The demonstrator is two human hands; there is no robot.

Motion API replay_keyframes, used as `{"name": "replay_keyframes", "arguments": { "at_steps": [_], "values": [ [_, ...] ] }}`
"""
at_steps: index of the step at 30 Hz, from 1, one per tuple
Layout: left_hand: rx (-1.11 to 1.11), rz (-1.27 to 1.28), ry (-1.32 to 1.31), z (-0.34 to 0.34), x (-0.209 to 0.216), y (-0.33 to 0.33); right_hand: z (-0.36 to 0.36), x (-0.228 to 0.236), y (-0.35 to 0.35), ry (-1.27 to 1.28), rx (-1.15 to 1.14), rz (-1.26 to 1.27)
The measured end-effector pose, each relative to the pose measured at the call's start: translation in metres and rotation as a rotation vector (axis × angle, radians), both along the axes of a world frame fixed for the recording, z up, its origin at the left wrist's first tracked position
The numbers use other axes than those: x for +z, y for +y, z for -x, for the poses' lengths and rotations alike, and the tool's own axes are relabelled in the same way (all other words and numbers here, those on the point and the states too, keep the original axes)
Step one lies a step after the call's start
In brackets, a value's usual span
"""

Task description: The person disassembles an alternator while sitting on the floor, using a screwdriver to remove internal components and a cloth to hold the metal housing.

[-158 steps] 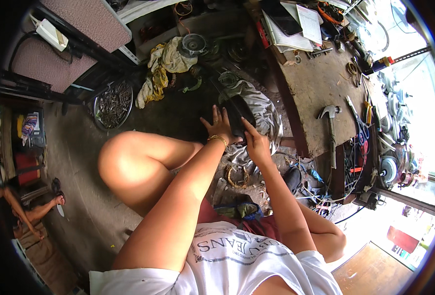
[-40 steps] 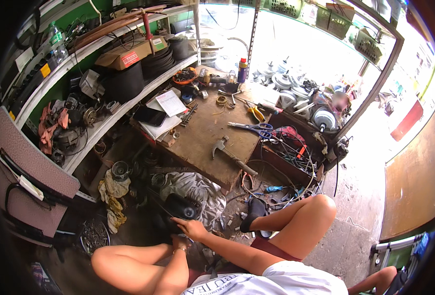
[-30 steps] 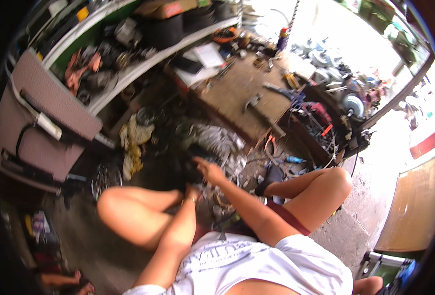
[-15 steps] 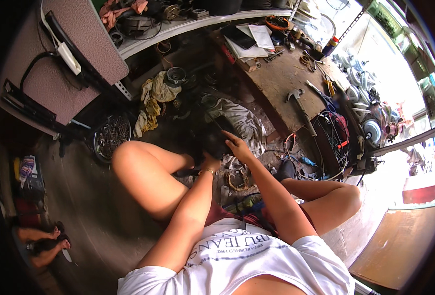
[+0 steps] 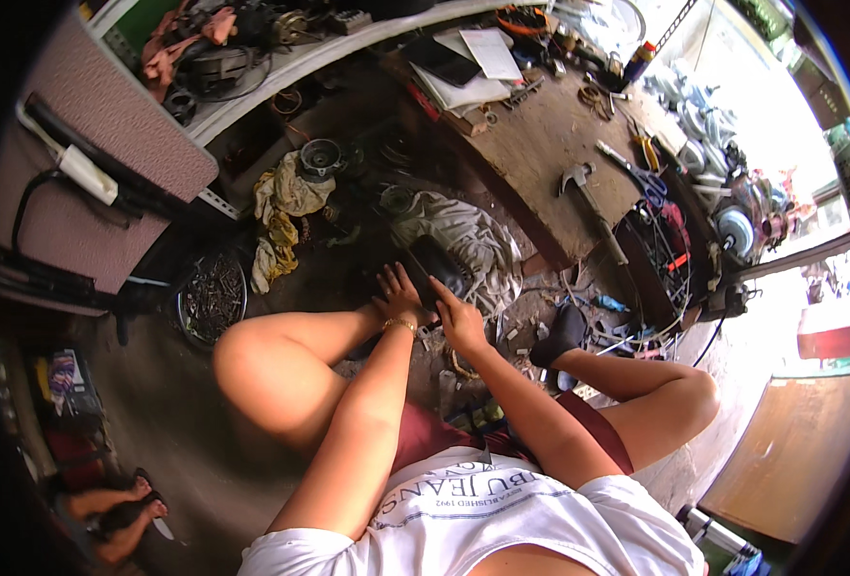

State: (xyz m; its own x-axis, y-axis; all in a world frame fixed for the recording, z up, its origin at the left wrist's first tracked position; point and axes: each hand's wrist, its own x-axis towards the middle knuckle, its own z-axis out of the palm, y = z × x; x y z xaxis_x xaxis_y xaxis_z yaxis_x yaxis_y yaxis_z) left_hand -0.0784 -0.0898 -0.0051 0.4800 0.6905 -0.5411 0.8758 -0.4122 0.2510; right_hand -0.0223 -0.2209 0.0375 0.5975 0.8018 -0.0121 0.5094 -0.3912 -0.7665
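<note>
Between my bent knees a black, rounded part with a smooth, hollow-looking face is tilted up off the floor. My right hand grips its near right edge, thumb and fingers closed. My left hand, with a bracelet at the wrist, lies beside the part's left side, its fingers spread. What is under the left palm is too dark to make out. Just beyond the part, a crumpled grey-white cloth lies on the floor.
To the right, a low wooden table carries a hammer, scissors and papers. A bowl of screws stands at left, near a yellowish rag and a round metal part. Another person's feet show at lower left.
My left hand's fingers have spread and come up beside the black part, where before they were mostly hidden. The black part is tilted differently. The whole view has shifted slightly.
</note>
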Motion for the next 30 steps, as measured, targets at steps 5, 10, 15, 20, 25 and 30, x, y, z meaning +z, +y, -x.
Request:
{"name": "replay_keyframes", "arguments": {
  "at_steps": [5,10,15,20,25,30],
  "values": [
    [0.02,0.034,0.11,-0.017,0.013,0.016,-0.017,0.019,0.013,0.043,0.008,0.017],
    [0.08,0.042,0.074,-0.014,0.005,0.019,0.0,0.07,-0.045,-0.021,0.143,0.194],
    [0.08,-0.018,-0.143,0.002,-0.017,0.01,-0.013,0.044,-0.028,0.029,0.181,0.14],
    [0.039,-0.117,-0.014,-0.006,-0.04,0.021,-0.029,0.008,0.032,-0.034,0.187,0.105],
    [0.1,-0.008,-0.039,-0.006,-0.003,0.026,-0.02,0.056,-0.028,0.071,0.224,0.275],
    [0.088,-0.043,0.004,-0.02,-0.003,0.023,-0.035,0.012,-0.014,0.056,0.181,0.053]
  ]
}}
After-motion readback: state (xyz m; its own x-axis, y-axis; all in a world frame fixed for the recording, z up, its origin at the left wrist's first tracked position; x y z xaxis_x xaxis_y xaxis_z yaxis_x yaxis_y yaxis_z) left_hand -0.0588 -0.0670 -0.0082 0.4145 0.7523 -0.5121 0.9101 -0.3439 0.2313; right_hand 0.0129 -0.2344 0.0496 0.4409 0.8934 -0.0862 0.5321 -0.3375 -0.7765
